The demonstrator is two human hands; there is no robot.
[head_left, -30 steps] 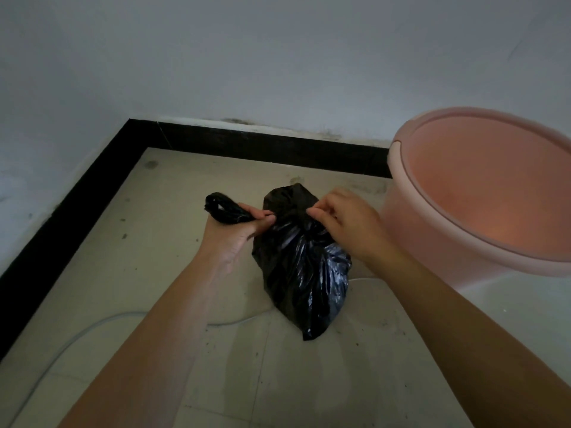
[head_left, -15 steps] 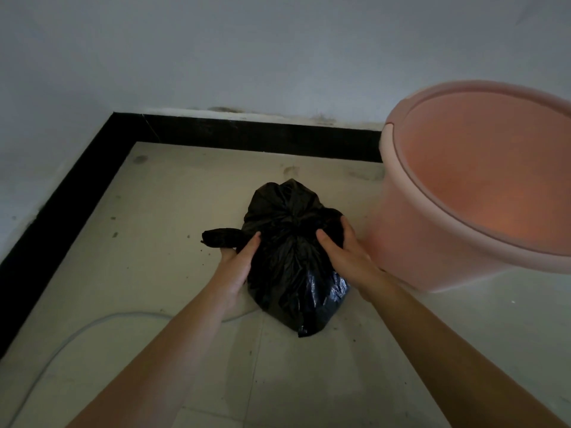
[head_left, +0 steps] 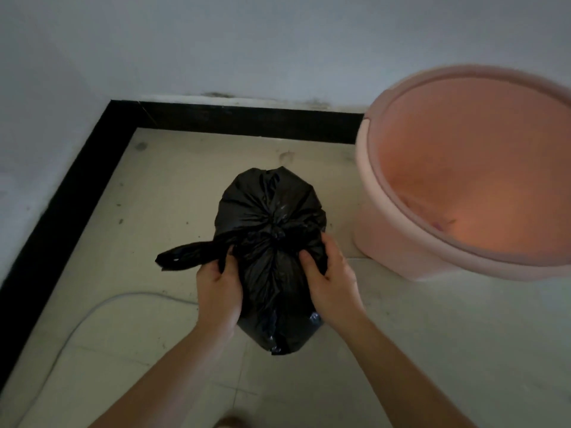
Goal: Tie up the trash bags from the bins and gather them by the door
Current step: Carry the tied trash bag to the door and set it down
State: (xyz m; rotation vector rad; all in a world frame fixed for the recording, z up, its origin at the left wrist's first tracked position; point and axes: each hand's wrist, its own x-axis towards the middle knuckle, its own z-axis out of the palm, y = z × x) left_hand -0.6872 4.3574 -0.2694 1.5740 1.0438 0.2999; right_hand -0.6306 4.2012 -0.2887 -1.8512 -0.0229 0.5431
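**Black bag in both hands, floor corner, beside pink bin**

Obj: crumpled black plastic trash bag point(head_left: 272, 242), glossy, sits on pale tiled floor point(head_left: 432, 335) nr the room corner. Plastic gathers to a knotted pucker at abt the bag's centre-top. One twisted black tail of the bag point(head_left: 185, 253) sticks out to the left, lying just above the floor; free end loose.

L hand point(head_left: 217, 291): on bag's left flank, fingers curled tight into the plastic right where the tail leaves the knot. Closed grip on bag material. Thumb on the front face.

R hand point(head_left: 332, 279): on bag's right flank, fingers pressed and curled into the plastic, thumb on the front nr the knot. Also closed on the bag. Whether a 2nd tail is inside this grip: can't tell, hidden by fingers.

Both forearms bare, coming in from bottom of view, bag betw them.

Surroundings: round pink plastic bin point(head_left: 463, 196) to the right of bag, just beside it, not touching as far as visible; looks tilted toward camera, inside appears w/o liner. Black skirting strip point(head_left: 247, 122) runs along base of white walls point(head_left: 278, 41), meeting at the corner behind-left. Thin white cable point(head_left: 92, 313) curves across the floor left of L forearm, passing behind it.

Light dim; fine detail of knot blurred.
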